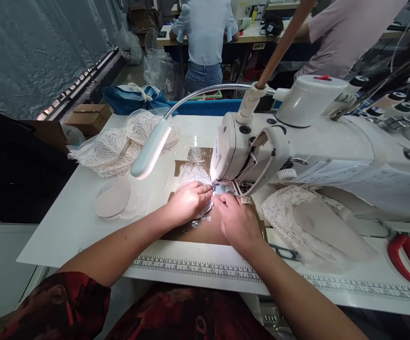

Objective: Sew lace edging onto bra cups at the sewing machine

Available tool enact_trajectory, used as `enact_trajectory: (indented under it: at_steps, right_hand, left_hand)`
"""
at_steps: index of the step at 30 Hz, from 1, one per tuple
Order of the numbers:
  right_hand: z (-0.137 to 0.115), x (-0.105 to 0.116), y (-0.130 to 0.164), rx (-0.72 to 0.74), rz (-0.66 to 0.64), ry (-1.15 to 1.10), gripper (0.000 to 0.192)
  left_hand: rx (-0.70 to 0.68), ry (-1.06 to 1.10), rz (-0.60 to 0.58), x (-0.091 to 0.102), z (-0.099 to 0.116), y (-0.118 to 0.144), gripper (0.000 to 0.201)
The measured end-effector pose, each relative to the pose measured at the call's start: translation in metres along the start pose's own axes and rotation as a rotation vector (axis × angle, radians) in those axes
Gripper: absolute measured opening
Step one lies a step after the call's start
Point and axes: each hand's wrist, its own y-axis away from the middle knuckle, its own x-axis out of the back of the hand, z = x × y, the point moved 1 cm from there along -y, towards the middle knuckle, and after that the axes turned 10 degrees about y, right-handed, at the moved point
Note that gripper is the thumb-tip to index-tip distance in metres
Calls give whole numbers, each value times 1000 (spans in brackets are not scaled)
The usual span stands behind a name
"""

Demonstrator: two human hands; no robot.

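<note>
My left hand (188, 202) presses flat on a piece of white lace fabric (192, 174) that lies under the needle of a white sewing machine (297, 151). My right hand (237, 221) rests beside it, fingertips touching the same lace close to the presser foot (219, 188). Both hands hold the lace down on the brown plate (197, 231) around the needle. The needle itself is hidden by glare from the lamp (151, 148).
A pile of lace cups (120, 146) lies at the back left, one padded cup (112, 198) nearer. More lace pieces (314, 222) sit under the machine arm. Red-handled scissors (408, 257) lie far right. A ruler strip (197, 268) runs along the front edge. Two people stand behind.
</note>
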Motion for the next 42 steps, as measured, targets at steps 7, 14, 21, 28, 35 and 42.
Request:
enact_trajectory:
  at_steps: [7, 14, 21, 28, 35, 42]
  right_hand:
    - [1, 0, 1, 27, 35, -30, 46]
    - [3, -2, 5, 29, 48, -49, 47]
    - [4, -4, 7, 22, 135, -82, 48]
    - [14, -10, 16, 163, 272, -351, 39]
    - [13, -13, 14, 294, 246, -257, 38]
    - [14, -10, 14, 262, 175, -259, 37]
  left_hand:
    - [-16, 45, 22, 5, -5, -4, 31]
    - [60, 24, 87, -3, -10, -3, 32]
    - [204, -22, 57, 4, -11, 4, 35]
    - [-37, 379, -160, 39, 13, 41, 29]
    - [238, 362, 56, 45, 1, 29, 39]
    - [356, 784, -330, 41, -11, 9, 12]
